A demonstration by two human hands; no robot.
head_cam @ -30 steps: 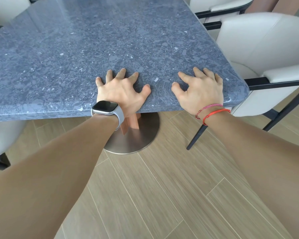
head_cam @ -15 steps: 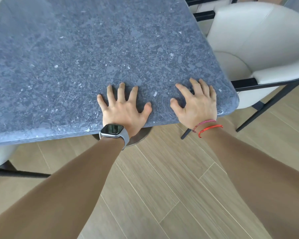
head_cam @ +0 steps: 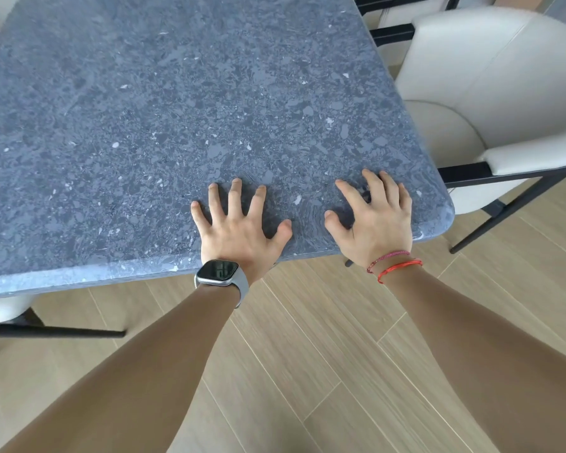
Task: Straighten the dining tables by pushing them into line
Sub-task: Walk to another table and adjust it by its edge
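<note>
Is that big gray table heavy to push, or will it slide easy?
Probably heavy: the table has a thick, stone-looking top. Both the left hand and right hand press flat on it. It may slide rather than tip on the smooth wood floor.

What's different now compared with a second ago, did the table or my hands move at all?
The view has shifted: the table fills more of the frame and its round pedestal base, visible under the near edge a second ago, is now hidden. Both hands have flattened, with fingers spread further onto the top. Unchanged: the left hand and right hand press near the table's near right corner, nothing gripped, and the cream chair remains beside it.
</note>
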